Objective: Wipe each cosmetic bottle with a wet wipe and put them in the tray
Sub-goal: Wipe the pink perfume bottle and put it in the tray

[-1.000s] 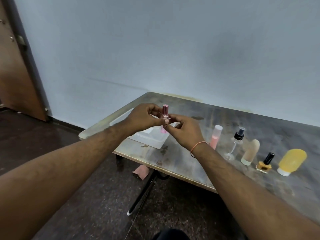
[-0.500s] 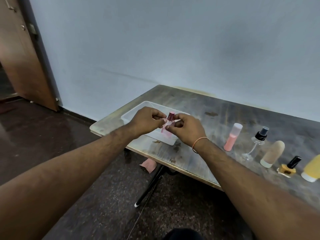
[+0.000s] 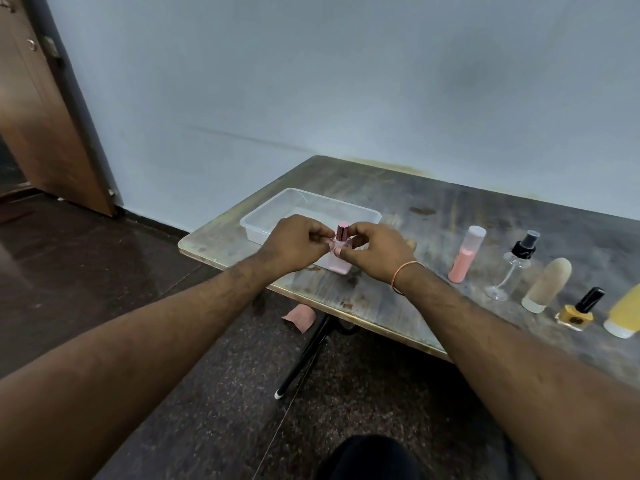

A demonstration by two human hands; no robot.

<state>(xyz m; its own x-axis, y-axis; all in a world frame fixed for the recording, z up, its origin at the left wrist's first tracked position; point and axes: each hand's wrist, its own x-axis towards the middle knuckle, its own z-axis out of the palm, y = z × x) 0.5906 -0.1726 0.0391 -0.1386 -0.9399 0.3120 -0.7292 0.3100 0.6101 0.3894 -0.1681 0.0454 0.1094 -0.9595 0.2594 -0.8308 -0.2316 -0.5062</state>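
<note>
While my left hand (image 3: 294, 242) and right hand (image 3: 375, 251) pinch the pink perfume bottle (image 3: 341, 252) mid-wipe near the table's left edge, I judge lowering it into the clear tray (image 3: 263, 216) comes next.

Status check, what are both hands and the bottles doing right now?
Left hand and right hand both pinch the small pink bottle over the tray. Five bottles wait on the table. Nothing in the way.
</note>
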